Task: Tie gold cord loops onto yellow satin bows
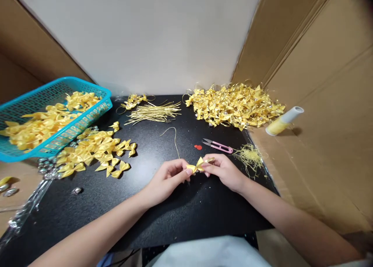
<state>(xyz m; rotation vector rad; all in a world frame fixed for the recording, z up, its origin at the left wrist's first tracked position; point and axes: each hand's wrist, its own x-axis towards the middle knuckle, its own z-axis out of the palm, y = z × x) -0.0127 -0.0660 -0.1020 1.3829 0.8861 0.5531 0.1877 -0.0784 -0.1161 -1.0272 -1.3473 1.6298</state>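
Observation:
Just above the black tabletop, a yellow ribbon bow point(196, 167) is pinched between my two hands. My left hand point(171, 176) grips the bow's left loop with thumb and fingers. On the other side, my right hand point(223, 172) has its fingertips closed on the right part of the bow, where a short gold piece sticks out past the fingers. A thin thread point(175, 141) runs up from my left fingers and curls over the table. Beyond my right hand lie pink-handled thread snips point(218, 145), blades pointing left. The bow's underside is hidden.
A blue basket point(58, 143) of yellow bows stands left, with loose bows point(96, 150) and silver beads point(48, 168) beside it. Gold cords point(154, 113) lie at the back. Finished-looking bows point(233, 106) are heaped back right, near a thread spool point(284, 120) and thread scraps point(250, 157).

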